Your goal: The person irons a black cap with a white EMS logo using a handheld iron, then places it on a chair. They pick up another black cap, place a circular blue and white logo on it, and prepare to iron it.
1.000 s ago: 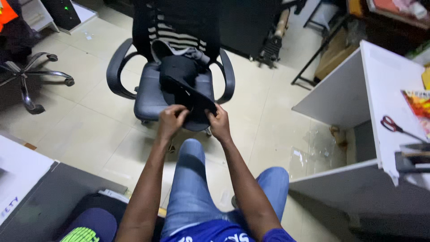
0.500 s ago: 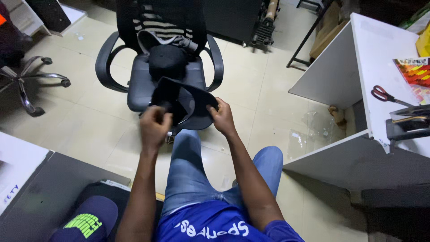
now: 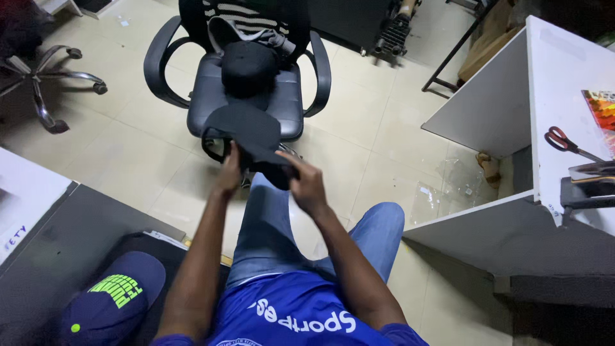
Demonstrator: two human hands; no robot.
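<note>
Office chair (image 3: 211, 96), dark grey w/ black arms, sits far centre on the tile floor (image 3: 359, 141). White desk (image 3: 557, 77) runs down the right side; red-handled scissors (image 3: 567, 142) lie on it, well apart from you. Near left, a navy cap w/ green lettering (image 3: 112, 298) rests on a dark surface. A 2nd black cap (image 3: 248, 64) sits on the far part of the chair seat, against a grey-and-striped cloth at the backrest.

Item in hand: black cap (image 3: 246, 134), held in the air over your knee, just near of the chair's front edge, not touching the seat as far as I can tell.

Your left hand (image 3: 227, 174) has fingers curled up onto the cap's near-left edge, pinching the fabric. Your right hand (image 3: 307, 186) grips the near-right part, thumb on top, fingers closed under; that part looks like the brim but is too dark to be sure.

Step, as judged: both hands are handling/shaping the cap, mid-manipulation, not set down.

Next move needs: keep both pinches firm on opp. edges so the cap doesn't sag, and keep it above the knee and the chair's edge.
</note>
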